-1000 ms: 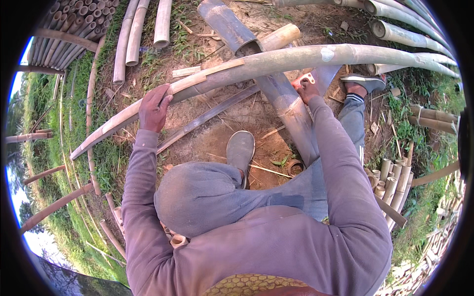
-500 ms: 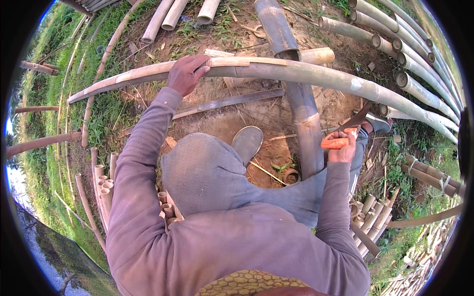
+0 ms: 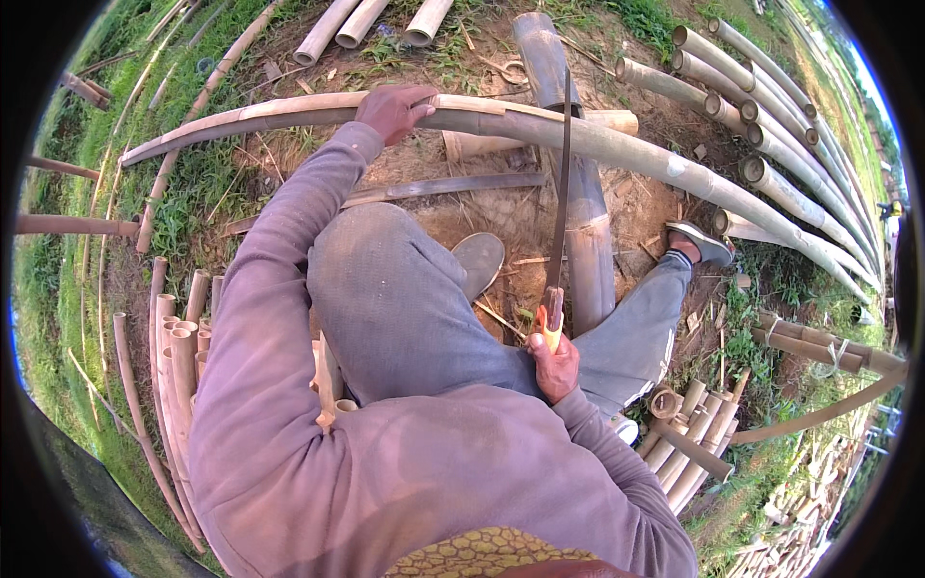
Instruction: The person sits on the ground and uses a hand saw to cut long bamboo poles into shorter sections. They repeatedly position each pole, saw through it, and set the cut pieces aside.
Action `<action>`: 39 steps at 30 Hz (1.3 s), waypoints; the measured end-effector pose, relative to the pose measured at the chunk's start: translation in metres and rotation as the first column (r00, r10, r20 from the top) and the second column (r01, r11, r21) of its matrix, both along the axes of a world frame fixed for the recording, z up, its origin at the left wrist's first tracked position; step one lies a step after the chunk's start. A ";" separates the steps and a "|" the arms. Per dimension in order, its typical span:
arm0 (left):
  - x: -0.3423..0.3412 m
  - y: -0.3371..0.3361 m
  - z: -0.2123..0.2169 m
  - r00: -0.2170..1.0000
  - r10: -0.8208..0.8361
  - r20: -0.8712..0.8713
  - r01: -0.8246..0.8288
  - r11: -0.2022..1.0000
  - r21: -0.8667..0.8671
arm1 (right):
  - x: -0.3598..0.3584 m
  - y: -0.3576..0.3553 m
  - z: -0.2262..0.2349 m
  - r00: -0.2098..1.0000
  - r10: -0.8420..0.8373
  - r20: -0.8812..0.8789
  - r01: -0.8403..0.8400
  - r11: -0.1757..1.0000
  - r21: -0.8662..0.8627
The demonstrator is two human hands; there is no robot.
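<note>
A long, pale bamboo pole [image 3: 636, 156] lies crosswise in front of me, resting over a thick, dark bamboo log [image 3: 590, 255]. My left hand [image 3: 393, 112] is closed over the pole, left of that log. In my right hand [image 3: 555, 368] is the orange handle of a handsaw [image 3: 561, 222], held low near my knee. The narrow blade points away from me and crosses the pole's upper face next to the log. Whether its teeth have entered the bamboo cannot be made out.
Cut bamboo poles [image 3: 771, 140] are stacked at the far right, with a few more at the top. Short bamboo pieces stand upright at the left [image 3: 183, 347] and lie bundled at the lower right [image 3: 694, 433]. A split strip [image 3: 453, 186] lies on the soil behind the pole.
My right hand has come left and nearer my body, and the saw has swung from beside my foot onto the pole. My left hand still grips the pole.
</note>
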State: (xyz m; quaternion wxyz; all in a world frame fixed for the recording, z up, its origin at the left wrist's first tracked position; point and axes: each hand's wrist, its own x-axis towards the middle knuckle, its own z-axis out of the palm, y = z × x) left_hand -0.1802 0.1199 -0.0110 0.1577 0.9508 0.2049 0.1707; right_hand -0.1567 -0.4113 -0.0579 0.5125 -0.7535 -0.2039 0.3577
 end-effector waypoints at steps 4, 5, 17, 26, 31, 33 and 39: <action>0.003 -0.004 0.003 0.997 0.024 -0.074 -0.022 0.999 0.026 | 0.000 0.008 0.030 0.995 0.012 -0.099 -0.003 0.996 0.086; 0.003 -0.005 0.002 0.997 0.029 -0.078 -0.028 1.000 0.012 | 0.003 0.011 0.050 0.990 0.029 -0.139 -0.015 0.995 0.096; 0.001 -0.003 0.006 0.989 0.034 -0.144 -0.035 0.999 -0.007 | -0.016 -0.001 0.184 0.875 0.131 -0.466 -0.043 0.980 0.195; 0.002 -0.009 0.014 0.982 0.083 -0.169 -0.088 0.996 -0.018 | -0.049 0.017 0.179 0.875 0.064 -0.479 0.006 0.990 0.143; 0.001 -0.008 0.007 0.992 0.087 -0.090 -0.085 0.996 0.019 | -0.060 0.030 0.171 0.862 0.048 -0.505 0.034 0.988 0.151; 0.001 -0.005 0.007 0.993 0.084 -0.088 -0.083 0.996 0.017 | -0.066 0.035 0.168 0.852 0.036 -0.523 0.052 0.987 0.153; 0.001 -0.008 0.009 0.987 0.091 -0.130 -0.092 0.996 -0.001 | -0.076 0.039 0.165 0.836 -0.021 -0.548 0.098 0.989 0.112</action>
